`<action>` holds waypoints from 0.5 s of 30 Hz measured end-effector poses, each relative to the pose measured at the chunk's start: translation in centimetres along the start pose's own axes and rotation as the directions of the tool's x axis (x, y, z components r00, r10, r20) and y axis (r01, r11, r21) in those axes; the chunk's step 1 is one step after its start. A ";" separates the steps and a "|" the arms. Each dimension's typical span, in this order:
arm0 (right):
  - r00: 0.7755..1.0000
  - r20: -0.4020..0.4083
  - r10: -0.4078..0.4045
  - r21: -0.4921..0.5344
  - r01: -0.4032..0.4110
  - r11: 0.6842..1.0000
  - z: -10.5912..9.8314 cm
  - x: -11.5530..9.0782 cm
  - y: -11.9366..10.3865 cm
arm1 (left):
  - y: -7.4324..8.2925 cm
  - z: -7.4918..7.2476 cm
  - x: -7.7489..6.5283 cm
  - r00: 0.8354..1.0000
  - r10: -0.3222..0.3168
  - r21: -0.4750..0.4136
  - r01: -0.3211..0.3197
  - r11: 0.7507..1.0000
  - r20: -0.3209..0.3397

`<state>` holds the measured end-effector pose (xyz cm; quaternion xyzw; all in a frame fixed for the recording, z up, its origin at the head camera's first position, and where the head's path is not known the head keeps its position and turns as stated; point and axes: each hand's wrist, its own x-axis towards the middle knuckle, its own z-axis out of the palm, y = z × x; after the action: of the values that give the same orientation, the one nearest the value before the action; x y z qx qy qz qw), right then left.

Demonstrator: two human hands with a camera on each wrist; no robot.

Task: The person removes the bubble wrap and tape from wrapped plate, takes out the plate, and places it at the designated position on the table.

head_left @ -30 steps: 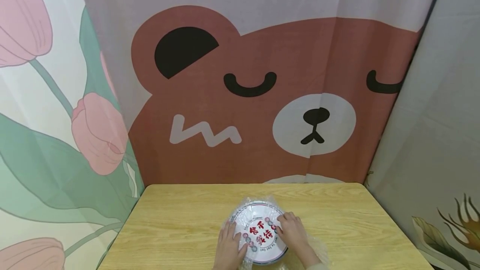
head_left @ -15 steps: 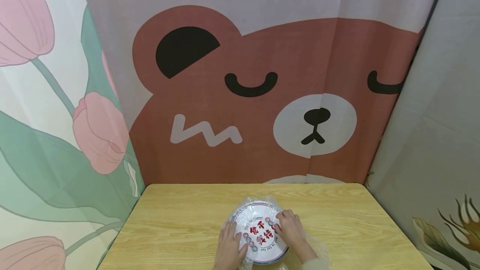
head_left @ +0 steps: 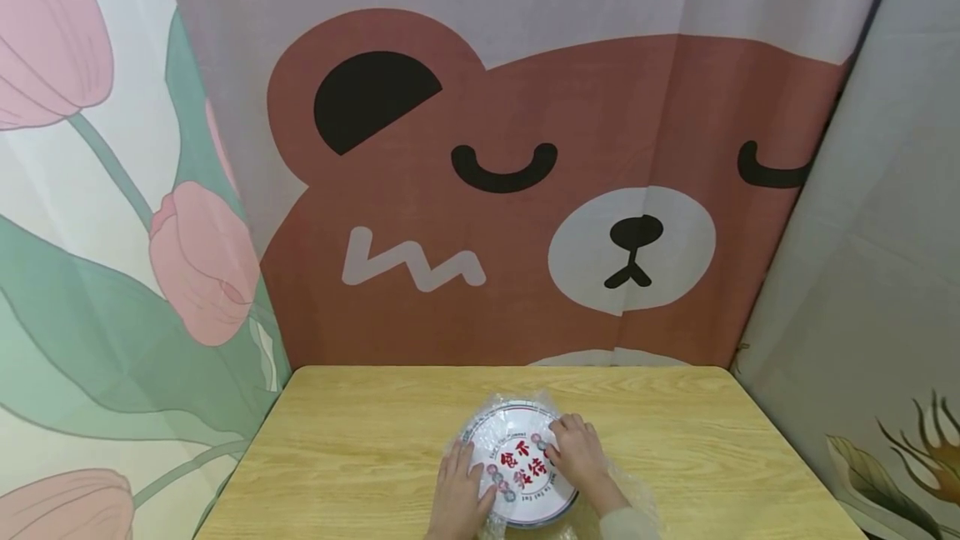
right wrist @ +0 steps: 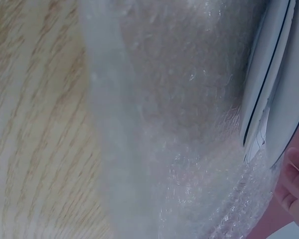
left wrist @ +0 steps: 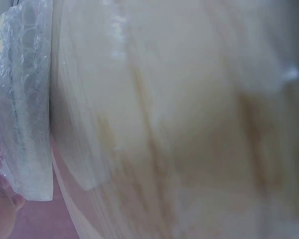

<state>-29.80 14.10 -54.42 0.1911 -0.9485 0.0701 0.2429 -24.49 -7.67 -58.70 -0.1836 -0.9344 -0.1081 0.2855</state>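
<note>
A stack of white plates lies near the table's front edge on clear bubble wrap (right wrist: 189,149). The top plate (head_left: 525,494) carries red characters and small round prints. Seen in the right wrist view, a lower plate (right wrist: 269,69) has a dark blue rim line, with a gap below the top one. My left hand (head_left: 457,490) rests with extended fingers over the plate's left side, on the wrap. At the upper right rim, my right hand (head_left: 581,452) holds the top plate's edge with curled fingers (right wrist: 296,172). Wrap covers the plate's side in the left wrist view.
The wooden table (head_left: 360,440) extends around the plates to the back and both sides. Behind it hangs a curtain (head_left: 405,215) with a bear print. Loose wrap spreads to the right, under my right forearm.
My right hand has shifted slightly up and left along the plate's rim, and more of its sleeve shows. My left hand and the plates stay in place.
</note>
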 end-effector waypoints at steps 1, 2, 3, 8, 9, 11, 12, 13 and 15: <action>1.000 0.003 0.000 -0.004 0.000 1.000 0.1 0.0 0.0 | 0.0 0.0 0.0 1.000 0.002 0.003 -0.002 1.000 -0.001; 1.000 0.005 -0.002 -0.007 0.002 1.000 0.1 0.1 0.0 | 0.0 0.1 0.0 1.000 0.005 0.006 -0.005 1.000 -0.004; 1.000 0.005 -0.004 -0.008 0.004 1.000 0.2 0.1 0.1 | 0.0 0.1 0.0 1.000 0.009 0.008 -0.009 1.000 -0.011; 1.000 0.014 0.001 0.007 -0.001 1.000 0.3 0.4 0.2 | 0.0 0.2 -0.1 0.999 0.020 0.014 -0.020 1.000 -0.040; 1.000 0.019 0.003 0.013 -0.003 1.000 0.4 0.5 0.2 | 0.0 0.2 -0.1 0.999 0.017 0.012 -0.017 1.000 -0.036; 0.999 0.034 0.007 0.020 -0.008 1.000 0.4 0.6 0.1 | 0.0 0.1 0.0 1.000 0.007 0.010 -0.007 1.000 -0.018; 0.999 0.042 0.008 0.023 -0.009 1.000 0.4 0.7 0.1 | 0.0 0.1 0.0 1.000 0.001 0.007 -0.001 1.000 -0.006; 0.999 0.050 0.010 0.023 -0.011 1.000 0.4 0.7 0.1 | 0.1 0.1 0.0 1.000 -0.005 0.005 0.005 1.000 0.005; 0.998 0.063 0.014 0.023 -0.015 1.000 0.5 0.8 0.1 | 0.1 0.0 0.1 1.000 -0.014 0.001 0.014 1.000 0.023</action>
<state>-30.73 13.85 -54.46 0.1891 -0.9561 0.0771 0.2102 -24.49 -7.59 -58.65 -0.1783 -0.9389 -0.1076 0.2741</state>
